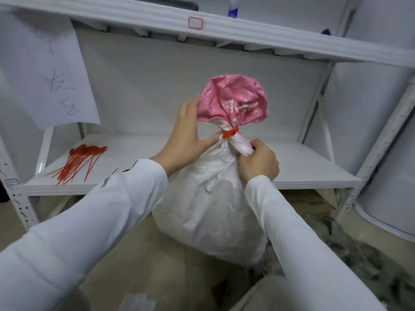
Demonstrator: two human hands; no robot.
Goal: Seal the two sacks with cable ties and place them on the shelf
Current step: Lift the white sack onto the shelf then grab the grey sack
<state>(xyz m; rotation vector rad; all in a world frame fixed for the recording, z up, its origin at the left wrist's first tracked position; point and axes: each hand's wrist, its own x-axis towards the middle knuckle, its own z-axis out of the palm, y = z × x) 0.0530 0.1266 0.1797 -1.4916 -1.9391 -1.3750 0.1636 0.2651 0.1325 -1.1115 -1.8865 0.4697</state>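
A white sack point(208, 212) with a pink top flares out above a red cable tie point(230, 133) cinched round its neck. It stands in front of the white shelf point(303, 167). My left hand point(187, 135) lies against the left side of the neck with straight fingers, its thumb touching the gathered fabric by the tie. My right hand point(258, 161) grips the bunched neck just below the tie. A second sack point(269, 295) shows partly at the bottom edge.
A heap of red cable ties point(78, 162) lies on the shelf's left end. A paper sheet with handwriting point(49, 77) hangs at the left. An upper shelf board point(202, 25) runs overhead. White drums point(386, 153) stand at the right.
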